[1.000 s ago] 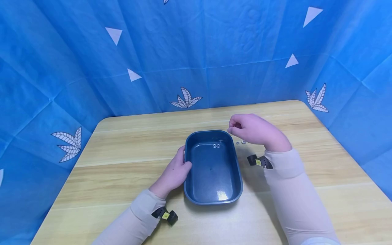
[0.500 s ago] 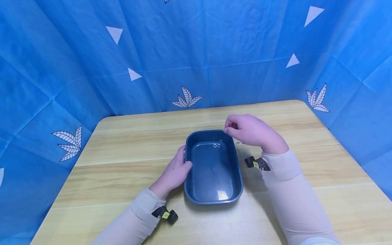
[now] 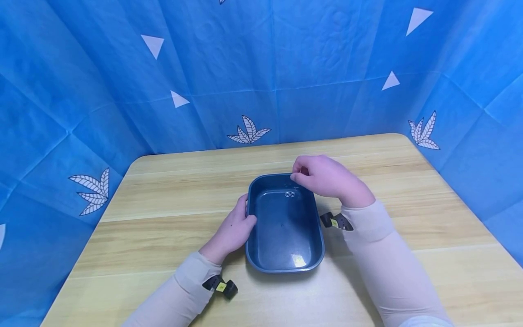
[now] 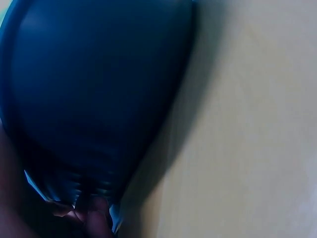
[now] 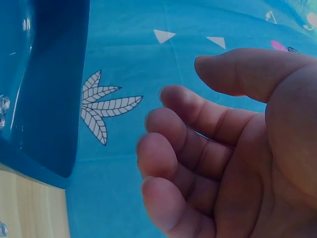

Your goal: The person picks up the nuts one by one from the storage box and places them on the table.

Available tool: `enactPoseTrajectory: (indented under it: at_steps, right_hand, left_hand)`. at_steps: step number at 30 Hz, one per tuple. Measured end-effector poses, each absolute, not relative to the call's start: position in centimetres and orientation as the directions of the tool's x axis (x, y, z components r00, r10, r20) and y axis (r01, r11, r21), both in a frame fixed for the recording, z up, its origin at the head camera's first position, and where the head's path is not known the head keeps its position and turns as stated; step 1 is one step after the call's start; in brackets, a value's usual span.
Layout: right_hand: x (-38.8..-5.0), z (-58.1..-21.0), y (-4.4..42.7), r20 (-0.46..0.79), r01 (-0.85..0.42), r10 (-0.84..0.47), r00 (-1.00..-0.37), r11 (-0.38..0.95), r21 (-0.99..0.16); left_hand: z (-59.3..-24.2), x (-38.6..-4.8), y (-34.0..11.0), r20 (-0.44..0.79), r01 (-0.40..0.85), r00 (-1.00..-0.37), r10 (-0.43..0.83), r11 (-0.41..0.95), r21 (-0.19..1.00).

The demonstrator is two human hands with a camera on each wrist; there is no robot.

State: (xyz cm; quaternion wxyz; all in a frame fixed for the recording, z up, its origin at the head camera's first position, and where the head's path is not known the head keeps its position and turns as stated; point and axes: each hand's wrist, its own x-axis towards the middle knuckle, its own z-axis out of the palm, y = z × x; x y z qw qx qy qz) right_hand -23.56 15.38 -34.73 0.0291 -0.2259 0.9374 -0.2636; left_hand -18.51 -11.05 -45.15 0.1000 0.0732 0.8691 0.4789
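A dark blue rectangular tray (image 3: pixel 282 236) is in the middle of the head view. My left hand (image 3: pixel 230 229) grips its left wall, thumb over the rim and fingers outside. Two small shiny, clear-looking pieces (image 3: pixel 289 194) lie side by side inside, near the far end. Above the tray's far right corner is my right hand (image 3: pixel 327 177). The right wrist view shows its fingers (image 5: pixel 156 153) loosely curled, the thumb apart from them and nothing between. Another small shiny piece (image 5: pixel 3 229) lies on the table at that view's lower left edge.
A light wood-grain table (image 3: pixel 171 190) carries the tray. Blue printed cloth (image 3: pixel 229 68) hangs behind and along both sides of it. Each wrist wears a black strap with a small camera.
My right hand has moved left, from beside the tray to over its far right corner, and now hides the small pieces on the table. My left hand and the tray have stayed put.
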Motion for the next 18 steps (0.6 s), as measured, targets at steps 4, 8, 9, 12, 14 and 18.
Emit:
enactPoseTrajectory:
  at_steps: [4, 8, 9, 12, 14, 18]
  right_hand:
    - [-23.6, -34.8, 15.2, 0.073, -0.407, -0.43, -0.9, 0.766, -0.498]
    - [-23.5, -34.7, 14.8, 0.075, -0.406, -0.43, -0.9, 0.762, -0.504]
    - [-23.5, -34.8, 14.6, 0.074, -0.407, -0.431, -0.899, 0.761, -0.506]
    - [-23.6, -34.9, 14.1, 0.075, -0.407, -0.432, -0.899, 0.76, -0.507]
    - [-23.6, -35.1, 13.8, 0.079, -0.406, -0.428, -0.901, 0.762, -0.504]
    - [-23.6, -35.5, 13.2, 0.075, -0.403, -0.424, -0.902, 0.768, -0.498]
  left_hand:
    - [-45.2, -18.5, -11.1, -0.103, 0.032, -0.969, 0.223, 0.531, 0.847]
    - [-45.3, -18.5, -11.1, -0.104, 0.029, -0.97, 0.219, 0.53, 0.847]
    - [-45.3, -18.5, -11.1, -0.104, 0.029, -0.97, 0.219, 0.529, 0.848]
    - [-45.3, -18.5, -11.1, -0.1, 0.03, -0.971, 0.217, 0.528, 0.849]
    - [-45.4, -18.5, -11.1, -0.098, 0.033, -0.971, 0.216, 0.531, 0.847]
    - [-45.3, -18.5, -11.0, -0.102, 0.031, -0.971, 0.218, 0.531, 0.847]
